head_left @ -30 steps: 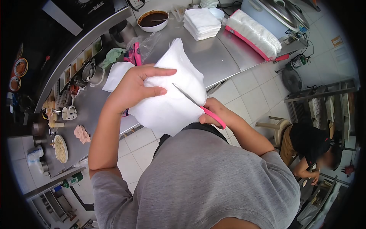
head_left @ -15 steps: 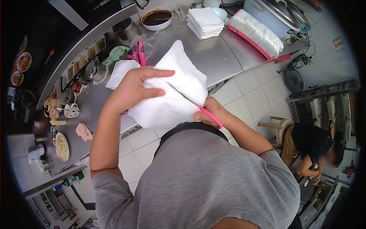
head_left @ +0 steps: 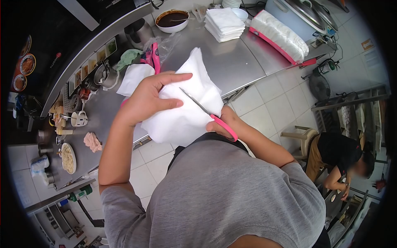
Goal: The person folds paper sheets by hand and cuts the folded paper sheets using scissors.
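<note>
White paper tissues [head_left: 194,80] hang in front of my body, above the steel table's near edge. My left hand [head_left: 155,93] grips them from the left, thumb and fingers on the near face and the sheets between. In my right hand [head_left: 225,124] are scissors [head_left: 223,127] with pink handles. Their metal blade lies across the tissues, its tip pointing up and left toward my left thumb. Whether the other blade is behind the paper is hidden. Beyond my left wrist, another white tissue piece [head_left: 134,78] rests on the table beside a pink-and-clear plastic wrapper [head_left: 155,58].
On the steel table [head_left: 186,45] stand a bowl of dark sauce [head_left: 171,20], a stack of folded tissues [head_left: 224,25] and a pink-edged tissue pack [head_left: 279,37]. A crumpled pink cloth [head_left: 92,142] and an oval dish [head_left: 68,158] sit at left. Another person [head_left: 337,155] bends over at right.
The tissues have bent and sagged more around the scissors. My right hand and the scissors' handle have shifted slightly left; my left hand keeps its grip.
</note>
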The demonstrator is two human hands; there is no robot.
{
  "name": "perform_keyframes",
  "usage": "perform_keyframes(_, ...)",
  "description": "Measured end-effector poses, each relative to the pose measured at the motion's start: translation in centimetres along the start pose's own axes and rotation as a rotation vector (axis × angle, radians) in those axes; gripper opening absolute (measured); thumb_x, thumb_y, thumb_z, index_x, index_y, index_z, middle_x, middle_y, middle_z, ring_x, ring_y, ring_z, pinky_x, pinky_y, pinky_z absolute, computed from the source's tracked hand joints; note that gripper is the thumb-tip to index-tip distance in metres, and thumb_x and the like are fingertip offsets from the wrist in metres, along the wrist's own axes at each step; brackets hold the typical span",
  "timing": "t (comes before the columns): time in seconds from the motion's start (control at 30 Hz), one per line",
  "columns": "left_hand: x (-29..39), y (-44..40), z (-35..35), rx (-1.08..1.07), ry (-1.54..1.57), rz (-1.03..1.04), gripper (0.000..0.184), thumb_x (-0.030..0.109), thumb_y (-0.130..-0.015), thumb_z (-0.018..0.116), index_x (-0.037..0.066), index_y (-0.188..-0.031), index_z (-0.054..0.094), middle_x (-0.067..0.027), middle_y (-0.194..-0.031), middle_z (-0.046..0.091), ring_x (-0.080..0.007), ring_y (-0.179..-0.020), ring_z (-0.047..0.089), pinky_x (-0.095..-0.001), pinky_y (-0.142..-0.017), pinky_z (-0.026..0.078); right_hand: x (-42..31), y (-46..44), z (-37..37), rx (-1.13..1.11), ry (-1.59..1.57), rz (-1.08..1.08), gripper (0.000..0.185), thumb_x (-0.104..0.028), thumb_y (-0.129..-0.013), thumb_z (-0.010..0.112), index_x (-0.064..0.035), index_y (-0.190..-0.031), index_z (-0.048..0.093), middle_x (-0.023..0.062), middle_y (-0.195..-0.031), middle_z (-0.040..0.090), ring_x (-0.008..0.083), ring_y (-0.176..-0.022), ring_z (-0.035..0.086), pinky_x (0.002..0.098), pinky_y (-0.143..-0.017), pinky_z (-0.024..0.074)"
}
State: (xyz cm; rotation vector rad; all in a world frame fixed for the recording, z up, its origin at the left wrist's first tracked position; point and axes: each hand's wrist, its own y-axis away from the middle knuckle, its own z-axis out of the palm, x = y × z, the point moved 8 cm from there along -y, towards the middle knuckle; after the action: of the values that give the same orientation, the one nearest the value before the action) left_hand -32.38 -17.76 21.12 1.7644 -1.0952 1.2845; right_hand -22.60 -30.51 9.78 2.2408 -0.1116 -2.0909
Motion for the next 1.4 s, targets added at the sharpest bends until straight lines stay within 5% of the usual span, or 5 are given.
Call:
perform_keyframes(0.4,-0.5,-0.3,0.9,-0.105,0.204,-0.056,0.050,-0.013,-0.070,0.070,0.002,-0.118,0.063,-0.0049,-0.119,0.057,-0.0142,-0.110,0.055,-0.0255,-0.097,0.041,-2.0,0.2,1.2,-0.133,-0.089,0.034,0.066,-0.034,-0.075,0.079,0.0032,-0.123,0.052,0.0138,-0.107,0.062,0.0210,-0.101,0.057,0.0316,-0.088,0.0457)
perform_keyframes(0.6,-1.0,-0.4,1.2,-0.115,0.330,-0.062,0.054,-0.011,-0.067,0.073,0.001,-0.119,0.063,-0.0045,-0.118,0.058,-0.0135,-0.108,0.055,-0.0259,-0.096,0.042,-2.5,0.1,1.4,0.023,-0.255,0.019,0.104,-0.066,-0.060,0.078,0.0046,-0.129,0.046,0.0109,-0.111,0.061,0.0188,-0.101,0.058,0.0298,-0.082,0.0487)
perform_keyframes(1.0,-0.7,-1.5,2.4,-0.183,0.391,-0.053,0.057,-0.005,-0.064,0.076,0.001,-0.119,0.063,-0.0047,-0.115,0.061,-0.0126,-0.106,0.057,-0.0244,-0.094,0.042,-2.2,-0.1,0.9,-0.043,-0.273,-0.053,0.105,-0.055,-0.069,0.078,-0.0007,-0.143,0.027,0.0120,-0.137,0.045,0.0227,-0.126,0.044,0.0364,-0.102,0.0379)
perform_keyframes(1.2,-1.1,-3.7,3.2,-0.210,0.416,-0.111,0.060,-0.005,-0.063,0.077,0.001,-0.121,0.061,-0.0046,-0.115,0.061,-0.0123,-0.105,0.057,-0.0238,-0.092,0.044,-3.2,-0.5,-1.4,0.016,-0.241,-0.038,0.088,-0.027,-0.075,0.081,-0.0017,-0.140,0.027,0.0105,-0.122,0.054,0.0184,-0.112,0.052,0.0328,-0.094,0.0438)
perform_keyframes(1.4,-2.5,-7.7,2.8,-0.167,0.405,-0.160,0.064,-0.005,-0.063,0.077,0.001,-0.124,0.059,-0.0062,-0.124,0.059,-0.0126,-0.110,0.056,-0.0248,-0.096,0.042,-0.3,-2.0,-5.5,-0.107,-0.167,0.303,0.064,-0.031,-0.077,0.078,-0.0015,-0.125,0.048,0.0061,-0.095,0.062,0.0165,-0.087,0.059,0.0305,-0.077,0.0484)
